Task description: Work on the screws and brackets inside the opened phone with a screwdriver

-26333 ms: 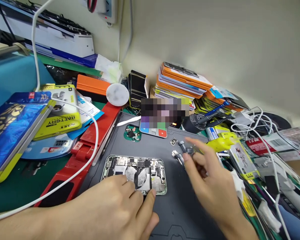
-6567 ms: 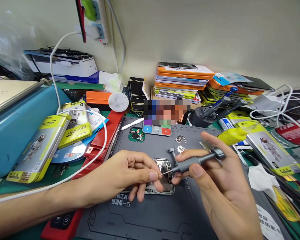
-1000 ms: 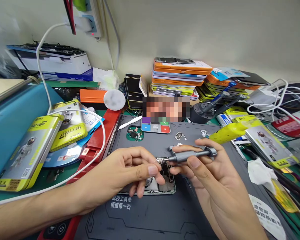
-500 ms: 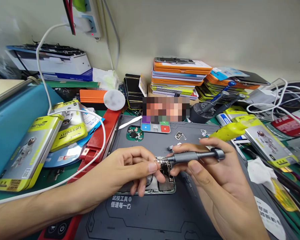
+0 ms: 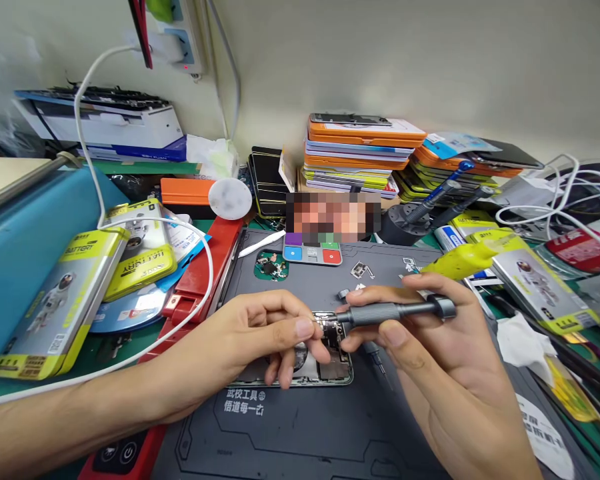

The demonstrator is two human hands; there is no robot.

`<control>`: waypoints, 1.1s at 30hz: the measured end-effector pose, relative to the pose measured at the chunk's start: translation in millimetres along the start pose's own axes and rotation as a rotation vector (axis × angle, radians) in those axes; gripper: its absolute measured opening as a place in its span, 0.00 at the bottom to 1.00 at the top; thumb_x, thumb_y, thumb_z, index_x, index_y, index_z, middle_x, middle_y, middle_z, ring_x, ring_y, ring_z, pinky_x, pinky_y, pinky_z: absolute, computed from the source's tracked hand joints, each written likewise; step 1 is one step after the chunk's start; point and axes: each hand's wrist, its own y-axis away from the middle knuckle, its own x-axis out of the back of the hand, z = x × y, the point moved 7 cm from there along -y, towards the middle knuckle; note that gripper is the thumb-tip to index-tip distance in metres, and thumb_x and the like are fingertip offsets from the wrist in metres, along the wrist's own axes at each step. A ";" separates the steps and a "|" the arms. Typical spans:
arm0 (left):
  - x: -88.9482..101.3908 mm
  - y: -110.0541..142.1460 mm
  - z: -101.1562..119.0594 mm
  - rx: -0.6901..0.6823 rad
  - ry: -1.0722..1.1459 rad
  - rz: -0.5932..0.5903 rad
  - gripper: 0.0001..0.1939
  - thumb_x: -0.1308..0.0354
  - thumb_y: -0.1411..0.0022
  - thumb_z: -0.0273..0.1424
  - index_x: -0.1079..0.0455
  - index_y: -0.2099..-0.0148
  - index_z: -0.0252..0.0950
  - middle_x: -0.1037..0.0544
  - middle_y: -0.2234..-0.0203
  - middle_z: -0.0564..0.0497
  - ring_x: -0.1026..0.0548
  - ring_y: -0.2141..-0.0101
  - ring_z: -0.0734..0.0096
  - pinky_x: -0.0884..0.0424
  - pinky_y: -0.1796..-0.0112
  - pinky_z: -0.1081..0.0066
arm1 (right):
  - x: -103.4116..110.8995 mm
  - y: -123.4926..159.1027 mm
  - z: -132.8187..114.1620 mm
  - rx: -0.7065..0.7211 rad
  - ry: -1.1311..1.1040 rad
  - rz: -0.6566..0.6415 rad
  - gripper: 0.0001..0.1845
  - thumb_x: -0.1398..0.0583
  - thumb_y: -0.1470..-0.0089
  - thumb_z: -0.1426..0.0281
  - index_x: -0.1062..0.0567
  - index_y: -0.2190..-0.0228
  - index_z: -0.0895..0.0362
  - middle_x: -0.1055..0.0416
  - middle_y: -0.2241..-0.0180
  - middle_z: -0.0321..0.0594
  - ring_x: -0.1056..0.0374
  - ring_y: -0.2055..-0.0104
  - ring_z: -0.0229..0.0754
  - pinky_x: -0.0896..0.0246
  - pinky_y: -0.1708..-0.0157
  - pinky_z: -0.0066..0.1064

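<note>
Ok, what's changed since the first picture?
The right hand has brought a screwdriver over the phone, pointing left. The left hand has moved from the phone's near edge to the screwdriver's tip end. The blue packet at left is gone. The green board and phone stayed on the mat.

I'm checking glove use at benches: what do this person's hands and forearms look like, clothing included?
The left hand and right hand are bare, with no gloves or rings visible. The left forearm shows no sleeve, watch or bracelet.
</note>
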 end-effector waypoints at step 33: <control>3.3 -2.9 0.8 -0.032 0.015 0.052 0.11 0.32 0.29 0.38 0.21 0.58 0.33 0.19 0.67 0.52 0.27 0.71 0.79 0.29 0.67 0.78 | -0.7 -3.5 6.8 -0.075 -0.073 0.045 0.18 0.31 0.36 0.63 0.30 0.48 0.44 0.15 0.54 0.40 0.15 0.67 0.42 0.17 0.63 0.30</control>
